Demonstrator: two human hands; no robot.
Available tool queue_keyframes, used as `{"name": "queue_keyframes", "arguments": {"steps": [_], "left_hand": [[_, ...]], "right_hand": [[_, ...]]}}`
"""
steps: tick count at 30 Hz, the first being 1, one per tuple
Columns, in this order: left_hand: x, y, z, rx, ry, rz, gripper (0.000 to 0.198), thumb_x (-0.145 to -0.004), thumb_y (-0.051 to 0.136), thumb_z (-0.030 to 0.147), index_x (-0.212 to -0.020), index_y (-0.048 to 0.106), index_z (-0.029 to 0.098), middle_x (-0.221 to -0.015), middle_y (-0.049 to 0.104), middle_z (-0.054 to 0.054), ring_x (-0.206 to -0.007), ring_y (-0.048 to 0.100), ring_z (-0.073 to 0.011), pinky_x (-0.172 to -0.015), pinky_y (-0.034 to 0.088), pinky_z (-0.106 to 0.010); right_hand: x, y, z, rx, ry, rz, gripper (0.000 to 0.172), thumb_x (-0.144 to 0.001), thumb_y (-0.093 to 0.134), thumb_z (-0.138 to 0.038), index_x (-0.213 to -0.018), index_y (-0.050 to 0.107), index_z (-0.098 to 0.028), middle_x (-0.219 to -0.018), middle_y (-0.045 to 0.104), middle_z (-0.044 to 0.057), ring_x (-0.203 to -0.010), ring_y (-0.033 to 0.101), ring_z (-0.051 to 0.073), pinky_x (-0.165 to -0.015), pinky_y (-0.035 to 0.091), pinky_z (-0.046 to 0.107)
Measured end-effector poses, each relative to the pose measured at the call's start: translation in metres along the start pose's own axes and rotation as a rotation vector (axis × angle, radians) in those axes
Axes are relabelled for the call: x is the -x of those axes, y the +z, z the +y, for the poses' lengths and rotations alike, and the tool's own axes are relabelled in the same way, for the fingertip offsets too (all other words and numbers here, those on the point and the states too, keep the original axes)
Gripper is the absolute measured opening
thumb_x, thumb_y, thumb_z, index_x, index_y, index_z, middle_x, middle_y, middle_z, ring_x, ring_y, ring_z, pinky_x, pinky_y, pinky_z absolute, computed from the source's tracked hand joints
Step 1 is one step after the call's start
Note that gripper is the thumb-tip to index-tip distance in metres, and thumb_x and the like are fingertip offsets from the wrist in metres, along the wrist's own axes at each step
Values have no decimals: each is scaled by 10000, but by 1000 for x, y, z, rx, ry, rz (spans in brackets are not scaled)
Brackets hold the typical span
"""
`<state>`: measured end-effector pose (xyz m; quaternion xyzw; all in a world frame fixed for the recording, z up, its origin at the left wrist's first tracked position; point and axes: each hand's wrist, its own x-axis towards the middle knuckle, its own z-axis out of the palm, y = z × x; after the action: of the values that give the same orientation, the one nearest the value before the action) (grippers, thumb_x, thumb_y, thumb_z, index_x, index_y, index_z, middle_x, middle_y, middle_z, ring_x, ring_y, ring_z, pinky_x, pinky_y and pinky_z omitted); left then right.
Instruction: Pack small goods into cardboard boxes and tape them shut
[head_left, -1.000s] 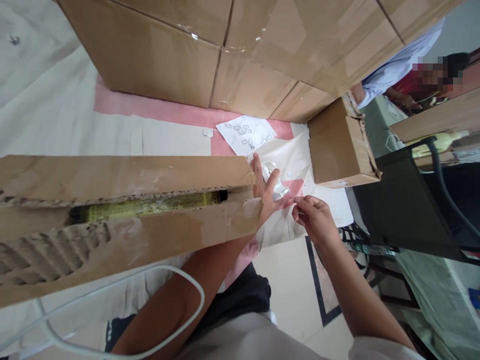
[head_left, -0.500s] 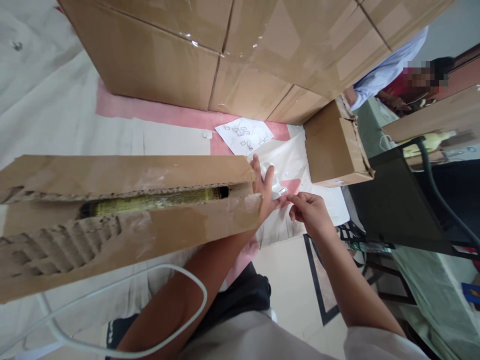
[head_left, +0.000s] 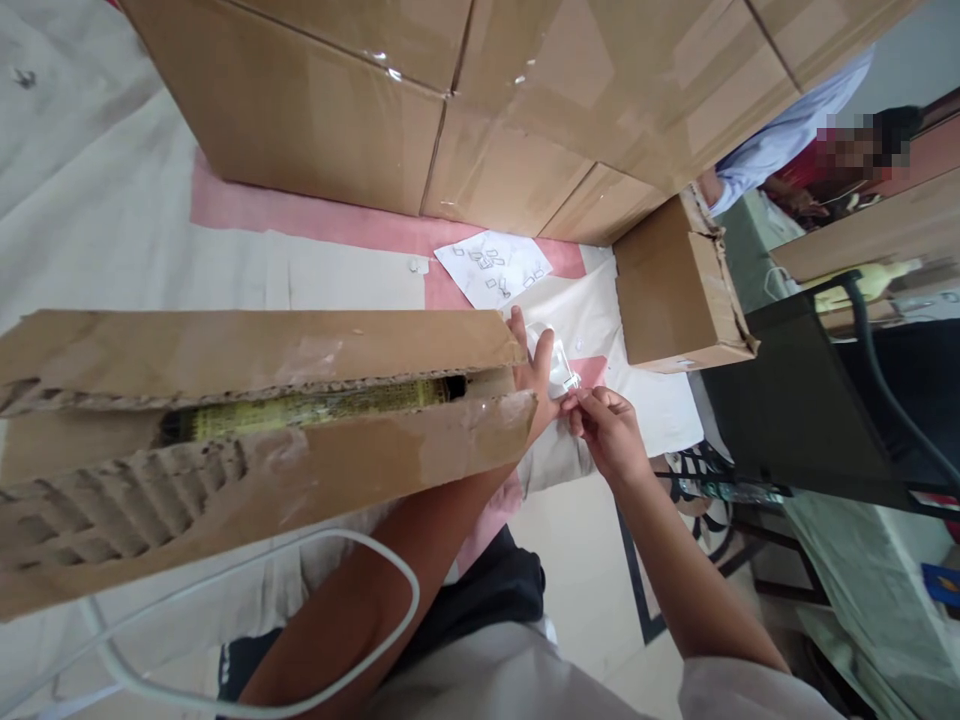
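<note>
My left hand [head_left: 536,370] reaches past the end of a long cardboard piece, its fingers curved around a small white rounded object [head_left: 559,362]. Part of that object is hidden behind the fingers, and its kind is unclear. A small pale tip [head_left: 572,383] sticks out at its lower right. Right at this tip, my right hand [head_left: 606,425] is closed in a pinch between thumb and forefinger; what lies in the pinch is too small to make out. The long cardboard piece [head_left: 375,345] lies over my left forearm, with a yellow printed strip [head_left: 315,408] showing through its slot.
Taped cardboard boxes [head_left: 337,130] stand along the far side. A smaller box [head_left: 664,290] sits at the right, near a co-worker's sleeve [head_left: 787,125]. A drawn sheet [head_left: 495,268] lies on the cloth [head_left: 322,275]. A white cable [head_left: 409,590] loops in front; a dark chair [head_left: 795,400] stands right.
My right hand has moved slightly left and closer to my left hand, its fingers now meeting the white object's tip. The view has shifted a little.
</note>
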<state>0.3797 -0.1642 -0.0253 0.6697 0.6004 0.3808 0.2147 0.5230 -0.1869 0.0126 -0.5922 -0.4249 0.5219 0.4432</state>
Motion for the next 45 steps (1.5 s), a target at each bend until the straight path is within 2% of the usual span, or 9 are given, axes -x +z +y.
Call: {"name": "queue_keyframes", "arguments": {"steps": [4,9,13,19,24,29,32,37,45], "left_hand": [[0,-1,0,0,12,-8,731,-879,686,480,-1474,408,162,-1712,132,-242,-1559,279,-393,-1121,468,-527],[-1,-4,1,-4,-21,-35,703,-867,683,477,-1480,434,241,-1726,174,-126,-1569,268,-353,-1139,484,-520],[-2,-4,1,-23,-9,-36,706,-866,682,477,-1472,444,205,-1716,185,-174,-1563,276,-372,-1130,486,-552],[-3,-2,-1,-42,18,-17,722,-836,723,431,-1450,458,158,-1700,185,-241,-1559,286,-380,-1152,457,-527],[-3,-2,1,-48,2,-20,703,-834,725,415,-1442,453,190,-1698,227,-209,-1560,295,-351,-1152,451,-523],[-4,-5,4,-48,-17,-31,658,-875,685,443,-1433,471,167,-1695,232,-218,-1554,304,-366,-1168,430,-508],[-6,-8,6,-34,-42,-66,642,-884,671,443,-1425,486,151,-1683,256,-231,-1548,315,-372,-1175,425,-502],[-9,-10,8,-15,-80,-100,627,-876,674,404,-1433,487,184,-1691,259,-195,-1554,294,-384,-1186,415,-516],[-4,7,-1,166,-8,84,584,-854,697,411,-1358,521,174,-1657,306,-240,-1527,330,-426,-1168,398,-594]], "right_hand": [[0,2,4,-18,-11,-9,627,-765,849,-350,-536,286,-195,-724,715,13,-450,487,78,-445,326,260],[0,5,6,-25,-18,-10,643,-767,846,-358,-529,272,-193,-706,705,15,-443,488,80,-442,299,263],[1,7,7,-18,-55,2,639,-777,838,-358,-526,273,-197,-685,682,11,-451,457,80,-453,310,270],[-2,7,14,-13,-113,1,646,-793,837,-355,-526,274,-186,-633,603,-10,-448,387,60,-452,293,260],[-6,5,15,-9,-106,-18,648,-800,839,-380,-515,290,-187,-622,602,-3,-438,376,60,-437,261,262],[-7,4,12,-3,-47,-39,663,-786,848,-421,-510,292,-189,-620,624,5,-426,371,58,-421,235,261],[-7,3,14,13,-51,-40,672,-802,836,-433,-517,277,-194,-620,632,7,-423,370,62,-427,243,269],[-6,2,21,27,-111,-36,643,-861,795,-388,-527,278,-203,-631,641,8,-432,383,70,-467,301,285],[-4,2,32,43,-254,-2,598,-915,747,-340,-542,301,-200,-600,600,-1,-483,460,85,-489,339,270]]}}
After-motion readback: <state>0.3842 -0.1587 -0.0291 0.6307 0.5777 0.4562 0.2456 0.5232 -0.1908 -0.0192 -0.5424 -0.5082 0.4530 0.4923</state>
